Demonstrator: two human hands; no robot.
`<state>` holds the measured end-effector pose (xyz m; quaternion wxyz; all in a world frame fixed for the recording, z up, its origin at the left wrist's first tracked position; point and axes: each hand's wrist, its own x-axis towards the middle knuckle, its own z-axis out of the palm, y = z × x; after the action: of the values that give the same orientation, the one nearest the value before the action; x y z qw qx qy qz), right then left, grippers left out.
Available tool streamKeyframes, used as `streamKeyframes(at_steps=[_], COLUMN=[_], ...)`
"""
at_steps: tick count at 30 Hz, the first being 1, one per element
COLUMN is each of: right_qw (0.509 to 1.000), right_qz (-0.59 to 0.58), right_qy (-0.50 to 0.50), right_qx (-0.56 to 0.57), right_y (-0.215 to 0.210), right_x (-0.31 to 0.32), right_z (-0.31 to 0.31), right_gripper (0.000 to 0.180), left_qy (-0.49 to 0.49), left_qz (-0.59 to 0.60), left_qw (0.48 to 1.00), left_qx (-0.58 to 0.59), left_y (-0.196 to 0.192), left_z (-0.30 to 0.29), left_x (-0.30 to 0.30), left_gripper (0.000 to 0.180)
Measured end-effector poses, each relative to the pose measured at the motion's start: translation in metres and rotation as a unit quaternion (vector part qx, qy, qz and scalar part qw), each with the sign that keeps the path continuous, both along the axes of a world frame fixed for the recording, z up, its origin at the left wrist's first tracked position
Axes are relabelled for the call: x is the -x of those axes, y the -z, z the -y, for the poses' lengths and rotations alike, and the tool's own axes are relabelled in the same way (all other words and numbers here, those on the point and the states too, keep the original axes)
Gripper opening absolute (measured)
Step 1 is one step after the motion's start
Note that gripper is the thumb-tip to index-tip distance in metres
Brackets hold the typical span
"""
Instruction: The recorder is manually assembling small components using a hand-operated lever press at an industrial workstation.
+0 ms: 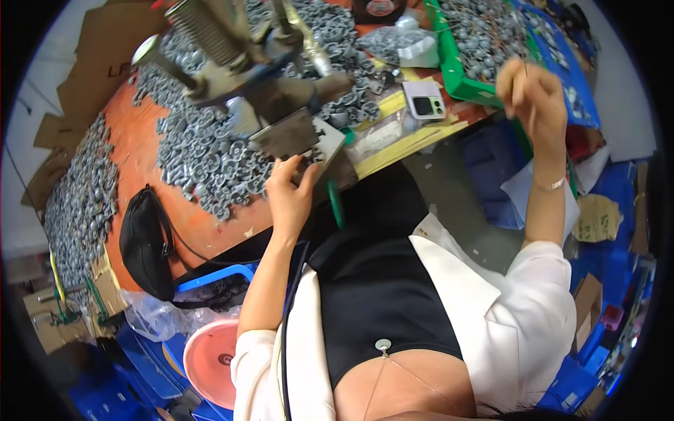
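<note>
My left hand (289, 196) reaches to the bench press (270, 95), its thumb and fingers closed at the lower edge of the press's metal block (286, 135). Whatever lies between those fingertips is too small and hidden to name. A white plate (330, 140) sits right beside them. Raised on the right, by the near end of the green bin (472, 91), my right hand (537, 98) has its fingers curled together. I cannot make out what they hold, if anything. Small grey metal parts (203, 151) lie heaped left of and behind the press.
On the orange table (133, 154) lie a black pouch (146, 242), a phone (424, 101) and a plastic bag of grey parts (400, 45). A blue tray (579, 91) stands beyond the green bin. Below the table's edge are a pink basin (210, 361) and blue crates.
</note>
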<state>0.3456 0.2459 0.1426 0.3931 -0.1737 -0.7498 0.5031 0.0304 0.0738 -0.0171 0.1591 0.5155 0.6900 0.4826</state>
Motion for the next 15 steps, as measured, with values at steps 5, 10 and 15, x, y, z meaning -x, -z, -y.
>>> streamKeyframes(at_steps=[5,10,15], right_qw=[0.986,0.983,0.976], right_qz=[-0.085,0.04,-0.001], right_qy=[-0.133,-0.165,-0.147], right_qx=[0.052,0.07,0.16], right_y=[0.019,0.035,0.073], right_x=[0.048,0.06,0.074], right_z=[0.056,0.079,0.093], right_gripper=[0.034,0.031,0.027], left_qy=[0.088,-0.049,-0.234], left_qz=[0.007,-0.052,-0.237], left_qw=[0.995,0.995,0.94], left_qx=[0.052,-0.067,0.073], left_y=[-0.007,-0.029,-0.011], left_z=[0.001,0.012,0.021], left_x=[0.017,0.085,0.207], left_gripper=[0.031,0.035,0.017])
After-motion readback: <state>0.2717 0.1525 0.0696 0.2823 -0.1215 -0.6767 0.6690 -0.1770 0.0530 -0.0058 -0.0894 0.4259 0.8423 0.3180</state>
